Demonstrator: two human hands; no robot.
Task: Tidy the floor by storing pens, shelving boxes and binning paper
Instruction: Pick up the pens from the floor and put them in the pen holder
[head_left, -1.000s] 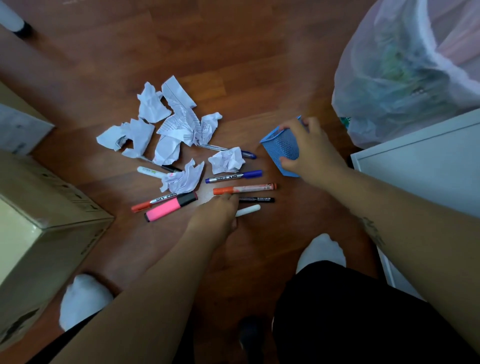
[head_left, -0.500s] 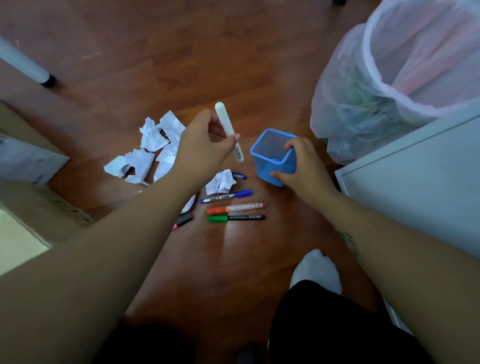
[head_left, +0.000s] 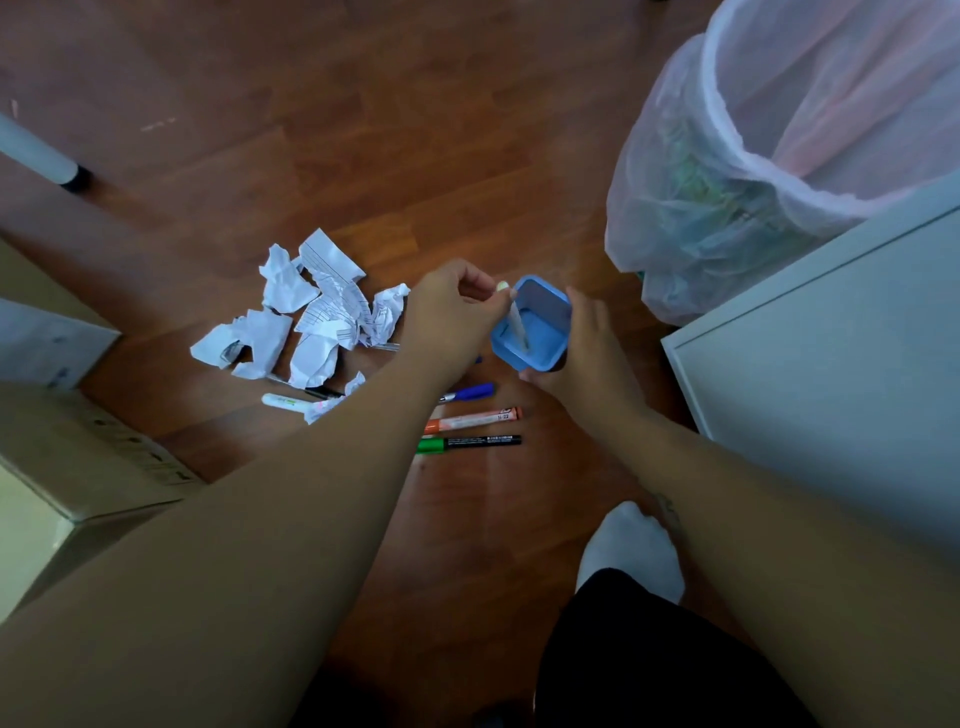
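My right hand (head_left: 587, 348) grips a blue mesh pen holder (head_left: 540, 332), held upright just above the wooden floor. My left hand (head_left: 452, 312) pinches the top of a white pen (head_left: 517, 325), whose lower end stands inside the holder. On the floor below lie a blue pen (head_left: 467, 393), an orange marker (head_left: 472, 420) and a green-capped black marker (head_left: 467, 443). A white marker (head_left: 283, 401) lies further left. Several crumpled paper pieces (head_left: 322, 317) are scattered left of my hands.
A bin lined with a translucent bag (head_left: 779, 171) stands at the upper right. A white cabinet (head_left: 831, 374) is at the right. Cardboard boxes (head_left: 78, 467) sit at the left edge. A white furniture leg (head_left: 41, 158) is at the upper left. My socked foot (head_left: 628, 556) is below.
My left hand picked the white pen off the floor, carried it right and lowered its tip into the blue holder. My right hand stood the holder upright.
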